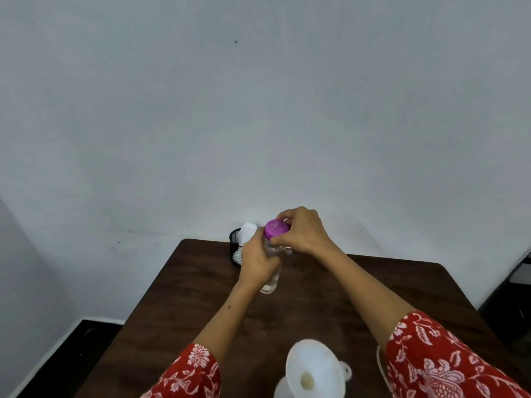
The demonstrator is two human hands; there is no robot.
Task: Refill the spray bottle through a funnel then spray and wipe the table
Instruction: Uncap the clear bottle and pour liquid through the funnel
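Note:
A clear plastic bottle (271, 280) with a purple cap (276, 228) stands near the far side of the dark wooden table (178, 305). My left hand (258, 261) grips the bottle's body. My right hand (301, 232) pinches the purple cap from the right. At the near edge a white funnel (314, 369) sits in the neck of a white bottle (283, 387), of which only the shoulder shows.
A black mesh holder (235, 242) with a white cloth (248, 229) stands at the table's far edge against the wall, just behind my left hand. A white cord (380, 366) hangs by my right sleeve. A dark object (517, 282) stands right of the table.

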